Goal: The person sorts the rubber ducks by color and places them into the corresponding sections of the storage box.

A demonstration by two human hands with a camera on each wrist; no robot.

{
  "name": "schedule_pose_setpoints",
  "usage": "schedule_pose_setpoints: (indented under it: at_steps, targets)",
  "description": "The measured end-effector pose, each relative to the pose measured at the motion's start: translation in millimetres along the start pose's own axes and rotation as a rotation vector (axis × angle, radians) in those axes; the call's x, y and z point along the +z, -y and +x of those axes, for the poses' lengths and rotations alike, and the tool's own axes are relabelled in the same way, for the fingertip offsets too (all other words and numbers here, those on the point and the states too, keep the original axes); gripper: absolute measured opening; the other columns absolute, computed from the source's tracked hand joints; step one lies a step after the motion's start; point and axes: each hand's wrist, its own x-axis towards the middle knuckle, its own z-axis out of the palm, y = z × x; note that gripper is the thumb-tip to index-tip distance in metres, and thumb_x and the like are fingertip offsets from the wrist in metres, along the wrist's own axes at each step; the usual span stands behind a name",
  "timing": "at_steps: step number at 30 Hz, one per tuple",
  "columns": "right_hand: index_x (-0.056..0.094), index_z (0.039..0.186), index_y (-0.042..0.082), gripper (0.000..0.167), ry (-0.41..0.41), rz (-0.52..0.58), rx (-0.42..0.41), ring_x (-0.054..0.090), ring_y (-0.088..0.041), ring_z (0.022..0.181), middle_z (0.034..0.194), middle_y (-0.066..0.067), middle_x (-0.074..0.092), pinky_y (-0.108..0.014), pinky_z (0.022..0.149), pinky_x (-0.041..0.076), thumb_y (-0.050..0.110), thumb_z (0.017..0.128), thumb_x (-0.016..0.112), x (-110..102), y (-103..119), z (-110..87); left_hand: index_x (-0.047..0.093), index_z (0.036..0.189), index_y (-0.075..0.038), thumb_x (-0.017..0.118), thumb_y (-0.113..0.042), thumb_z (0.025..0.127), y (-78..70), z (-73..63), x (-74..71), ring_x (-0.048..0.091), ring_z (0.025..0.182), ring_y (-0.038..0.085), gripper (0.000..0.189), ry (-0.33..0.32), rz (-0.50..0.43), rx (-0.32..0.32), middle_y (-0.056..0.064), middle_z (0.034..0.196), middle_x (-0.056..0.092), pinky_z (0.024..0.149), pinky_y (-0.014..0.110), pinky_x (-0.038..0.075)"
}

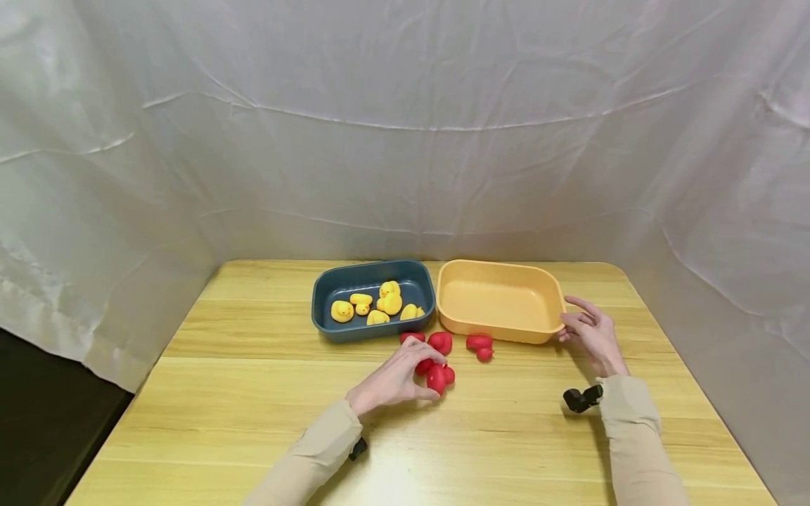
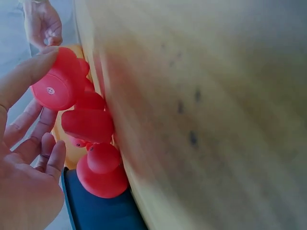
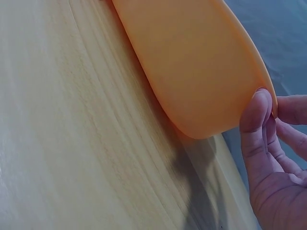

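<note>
Your left hand (image 1: 395,374), in the head view, pinches a red duck (image 1: 436,379) between thumb and fingers. Left wrist view: other red ducks (image 2: 101,182) lie near it. Right wrist view: your right hand (image 3: 279,184) clamps the yellow tray (image 3: 192,72) by its rim.

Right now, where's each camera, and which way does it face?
Head: on the head, looking forward and down at blue tray and orange tray; sleeves, left hand, right hand show.
Left wrist: on that wrist, facing red ducks; the left hand shows, the right hand farther off.
Right wrist: on that wrist, facing the orange tray; the right hand shows.
Both wrist views share the orange tray and right hand.
</note>
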Motion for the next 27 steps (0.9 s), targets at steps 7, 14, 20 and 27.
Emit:
schedule_pose_setpoints:
  at_steps: [7, 14, 20, 27]
  targets:
    - [0.043, 0.146, 0.002, 0.052, 0.031, 0.030, -0.012, 0.068, -0.009, 0.062, 0.079, 0.003, 0.073, -0.021, 0.058, 0.060, -0.001, 0.097, 0.061, -1, 0, 1.9, 0.067, 0.122, -0.013, 0.088, -0.025, 0.079, -0.8, 3.9, -10.0, 0.051, 0.118, 0.018, 0.050, -0.041, -0.018, 0.036, 0.002, 0.123, 0.069, 0.099, 0.036, 0.053]
    - [0.049, 0.144, 0.007, 0.049, 0.053, 0.017, -0.025, 0.069, -0.010, 0.063, 0.083, 0.002, 0.072, -0.022, 0.059, 0.061, -0.001, 0.097, 0.062, -5, 0, 4.3, 0.067, 0.123, -0.010, 0.085, -0.024, 0.081, -1.8, 11.8, -26.7, 0.060, 0.111, 0.023, 0.048, -0.046, -0.064, 0.033, 0.007, 0.121, 0.067, 0.095, 0.041, 0.055]
    - [0.039, 0.153, 0.004, 0.059, 0.080, 0.006, 0.004, 0.070, -0.011, 0.066, 0.087, 0.002, 0.071, -0.023, 0.062, 0.062, 0.001, 0.098, 0.061, -9, 0, 6.7, 0.068, 0.122, -0.008, 0.085, -0.025, 0.081, -1.1, 23.3, -40.5, 0.068, 0.105, 0.022, 0.048, -0.045, -0.101, 0.018, 0.008, 0.113, 0.068, 0.094, 0.035, 0.059]
    - [0.037, 0.155, 0.006, 0.060, 0.109, 0.024, 0.031, 0.071, -0.011, 0.068, 0.089, 0.002, 0.071, -0.022, 0.064, 0.062, 0.001, 0.099, 0.059, -11, 1, 7.9, 0.066, 0.126, -0.007, 0.084, -0.022, 0.083, 1.6, 32.4, -54.8, 0.068, 0.109, 0.026, 0.048, -0.036, -0.222, -0.054, 0.009, 0.118, 0.063, 0.095, 0.033, 0.060]
